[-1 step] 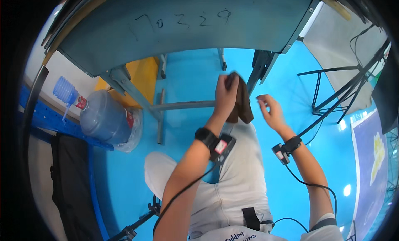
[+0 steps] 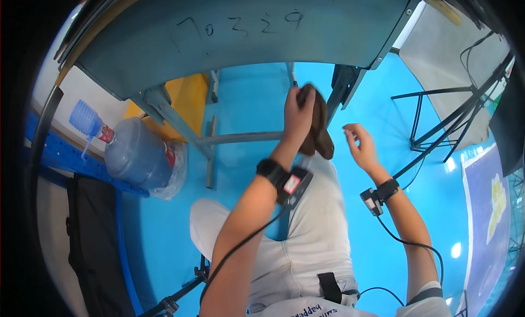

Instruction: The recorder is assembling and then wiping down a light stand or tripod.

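Note:
From my left hand (image 2: 299, 110) hangs a dark brown, soft-looking thing (image 2: 318, 132) with two long, rounded ends side by side. My fingers are closed round its upper part, so that part is hidden. I cannot make out its exact kind. The lower ends hang just above my outstretched leg in white trousers (image 2: 322, 191). To the right and apart from it, my right hand (image 2: 362, 147) is raised with its fingers loosely bent and parted, and nothing shows in it. Each wrist wears a black strap with a small cabled device.
A grey desk panel (image 2: 235, 49) with marks spans the top, above metal legs and a crossbar (image 2: 246, 137). At left stand a large blue water bottle (image 2: 134, 156) and a yellow box (image 2: 188, 106). Black stand legs (image 2: 459, 112) rise at right; a black bag (image 2: 98, 246) lies lower left.
My left hand has risen slightly with the brown thing, whose hanging ends have swung and turned a little. The right hand has shifted slightly to the right.

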`<state>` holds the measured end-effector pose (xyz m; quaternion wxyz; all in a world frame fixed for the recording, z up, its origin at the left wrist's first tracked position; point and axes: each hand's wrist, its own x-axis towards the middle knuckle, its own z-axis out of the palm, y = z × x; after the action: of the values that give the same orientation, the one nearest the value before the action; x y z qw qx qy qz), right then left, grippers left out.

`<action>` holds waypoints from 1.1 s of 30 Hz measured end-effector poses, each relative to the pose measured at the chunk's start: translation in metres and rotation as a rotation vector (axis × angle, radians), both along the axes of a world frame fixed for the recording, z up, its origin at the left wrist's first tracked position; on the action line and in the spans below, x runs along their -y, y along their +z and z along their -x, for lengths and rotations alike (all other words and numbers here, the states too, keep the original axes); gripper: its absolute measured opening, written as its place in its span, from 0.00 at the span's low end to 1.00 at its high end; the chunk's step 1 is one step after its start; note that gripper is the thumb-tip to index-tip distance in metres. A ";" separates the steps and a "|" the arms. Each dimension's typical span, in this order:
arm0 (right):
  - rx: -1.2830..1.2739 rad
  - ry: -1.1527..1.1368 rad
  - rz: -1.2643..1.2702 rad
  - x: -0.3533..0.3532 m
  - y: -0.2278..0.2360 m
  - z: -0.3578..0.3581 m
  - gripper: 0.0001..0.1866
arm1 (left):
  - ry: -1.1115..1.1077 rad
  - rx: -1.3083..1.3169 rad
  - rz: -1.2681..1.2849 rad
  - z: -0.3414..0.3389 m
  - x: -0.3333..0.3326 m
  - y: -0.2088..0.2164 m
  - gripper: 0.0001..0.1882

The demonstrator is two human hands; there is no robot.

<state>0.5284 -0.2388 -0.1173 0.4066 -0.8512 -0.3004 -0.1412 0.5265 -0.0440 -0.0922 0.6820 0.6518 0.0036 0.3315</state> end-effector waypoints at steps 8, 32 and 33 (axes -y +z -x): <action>-0.011 -0.094 0.076 0.046 -0.018 0.001 0.05 | -0.513 -0.326 0.088 -0.104 0.004 0.070 0.24; -0.242 -0.030 0.201 0.048 -0.077 0.019 0.10 | -0.359 -0.223 -0.121 0.018 0.037 -0.038 0.16; -0.281 -0.018 0.125 0.037 -0.061 0.024 0.14 | -0.283 -0.254 -0.069 0.025 0.033 -0.047 0.17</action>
<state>0.5043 -0.2756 -0.1785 0.3897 -0.8889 -0.2409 -0.0054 0.5011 -0.0774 -0.1391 0.6932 0.7054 -0.0131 0.1473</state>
